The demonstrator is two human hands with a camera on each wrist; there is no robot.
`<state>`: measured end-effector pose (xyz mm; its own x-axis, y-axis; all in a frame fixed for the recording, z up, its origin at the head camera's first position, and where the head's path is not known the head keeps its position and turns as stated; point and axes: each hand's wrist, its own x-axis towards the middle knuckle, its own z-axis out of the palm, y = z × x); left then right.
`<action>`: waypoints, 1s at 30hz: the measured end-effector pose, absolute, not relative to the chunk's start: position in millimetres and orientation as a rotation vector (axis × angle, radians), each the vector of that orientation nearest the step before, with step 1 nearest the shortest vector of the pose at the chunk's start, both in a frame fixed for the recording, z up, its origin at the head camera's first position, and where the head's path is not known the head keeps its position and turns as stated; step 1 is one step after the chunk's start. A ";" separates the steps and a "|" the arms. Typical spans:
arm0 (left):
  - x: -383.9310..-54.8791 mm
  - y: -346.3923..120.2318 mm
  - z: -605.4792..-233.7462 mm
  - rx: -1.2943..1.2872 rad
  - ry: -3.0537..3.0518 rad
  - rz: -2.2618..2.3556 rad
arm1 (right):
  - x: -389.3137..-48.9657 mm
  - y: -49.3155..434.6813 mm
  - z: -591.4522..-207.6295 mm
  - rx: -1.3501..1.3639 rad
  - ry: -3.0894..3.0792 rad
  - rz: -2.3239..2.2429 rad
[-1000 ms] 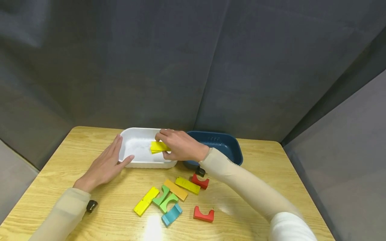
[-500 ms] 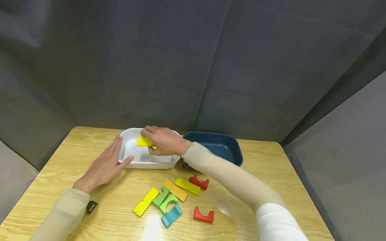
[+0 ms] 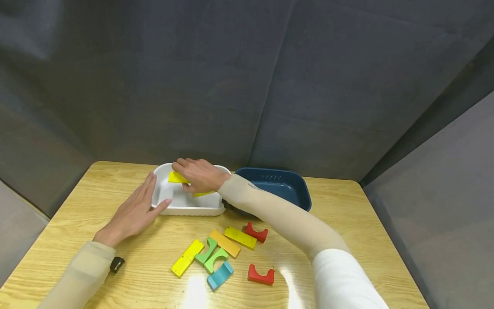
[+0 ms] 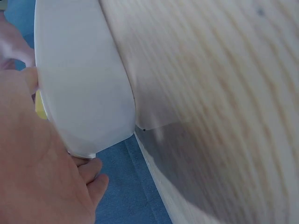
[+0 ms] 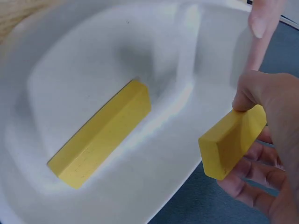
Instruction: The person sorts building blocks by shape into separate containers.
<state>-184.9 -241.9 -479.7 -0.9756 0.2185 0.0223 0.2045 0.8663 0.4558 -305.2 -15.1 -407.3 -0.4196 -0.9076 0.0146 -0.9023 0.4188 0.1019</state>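
Pinching 1 yellow block (image 5: 229, 142) over the white tray (image 3: 197, 211), the right hand (image 3: 200, 175) has neared its left end; another block (image 5: 100, 135) lies inside, seemingly placed. The left hand (image 3: 133, 210), fingers extended, touches that end.

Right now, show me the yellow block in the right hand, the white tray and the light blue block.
Held yellow block (image 5: 236, 142): right wrist view, on a long side face.
White tray (image 3: 189, 212): head view, on its near outer wall.
Light blue block (image 3: 220, 276): head view, on its curved middle.
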 end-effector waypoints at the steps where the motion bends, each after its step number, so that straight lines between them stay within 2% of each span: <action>1: -185.1 -241.8 -479.7 0.342 3.006 0.728 | -306.8 -16.6 -408.4 1.650 -2.588 -0.131; 30: -184.4 -242.2 -479.3 0.351 3.007 0.716 | -332.5 -45.8 -428.5 1.582 -2.745 -0.187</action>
